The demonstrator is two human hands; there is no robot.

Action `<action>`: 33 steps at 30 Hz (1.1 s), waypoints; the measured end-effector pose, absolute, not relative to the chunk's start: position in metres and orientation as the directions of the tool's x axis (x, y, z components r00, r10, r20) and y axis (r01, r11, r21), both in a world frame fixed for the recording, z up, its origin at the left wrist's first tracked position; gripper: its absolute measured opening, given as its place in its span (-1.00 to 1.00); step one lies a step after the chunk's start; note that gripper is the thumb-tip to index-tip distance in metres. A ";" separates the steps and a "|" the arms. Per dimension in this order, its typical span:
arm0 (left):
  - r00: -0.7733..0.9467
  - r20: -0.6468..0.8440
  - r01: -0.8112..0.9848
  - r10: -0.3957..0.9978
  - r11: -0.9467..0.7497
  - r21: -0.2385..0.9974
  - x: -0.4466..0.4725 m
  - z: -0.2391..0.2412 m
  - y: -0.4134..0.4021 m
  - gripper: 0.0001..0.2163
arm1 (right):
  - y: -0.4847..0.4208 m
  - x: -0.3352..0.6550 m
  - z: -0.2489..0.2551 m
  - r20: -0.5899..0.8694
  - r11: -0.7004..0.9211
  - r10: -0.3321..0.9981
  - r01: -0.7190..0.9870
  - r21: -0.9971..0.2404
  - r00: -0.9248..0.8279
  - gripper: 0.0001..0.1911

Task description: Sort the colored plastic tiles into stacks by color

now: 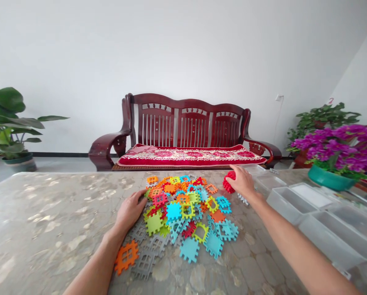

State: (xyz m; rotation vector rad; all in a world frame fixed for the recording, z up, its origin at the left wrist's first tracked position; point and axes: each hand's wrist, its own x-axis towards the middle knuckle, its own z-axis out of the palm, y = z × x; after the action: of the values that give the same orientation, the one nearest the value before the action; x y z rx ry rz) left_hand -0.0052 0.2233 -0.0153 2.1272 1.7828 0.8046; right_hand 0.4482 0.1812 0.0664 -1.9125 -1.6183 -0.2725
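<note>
Interlocking plastic tiles with notched edges lie in a loose pile [174, 213] in front of me, in orange, blue, green, red and grey. Some are solid, others have window-like or shaped cut-outs. My left hand [132, 209] rests palm down at the pile's left edge, its fingers stretched towards the tiles and partly hidden. On the right, my right hand [243, 181] has its thumb and fingers around a cluster of red tiles [229, 182] on the table, apart from the pile. A grey tile [242, 199] lies just below that hand. Near my left forearm is an orange window tile [126, 257].
Clear plastic boxes [331, 233] with compartments stand along the right side of the patterned table [48, 229]. Behind them is a teal pot [331, 178] of purple flowers. A dark red wooden bench [191, 127] stands beyond the table, and a leafy plant [9, 119] at far left.
</note>
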 end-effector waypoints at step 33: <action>0.090 0.252 0.822 0.964 -0.215 0.527 -0.001 -0.008 0.218 -0.63 | 0.099 0.309 0.025 0.373 0.709 0.590 0.681 0.186 -0.716 -0.84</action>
State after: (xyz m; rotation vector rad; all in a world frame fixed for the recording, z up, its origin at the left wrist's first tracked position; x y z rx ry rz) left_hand -0.0006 0.2177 -0.0078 2.1177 1.7872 0.8145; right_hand 0.3091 0.0989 0.0248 -1.0027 -2.6305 -0.4517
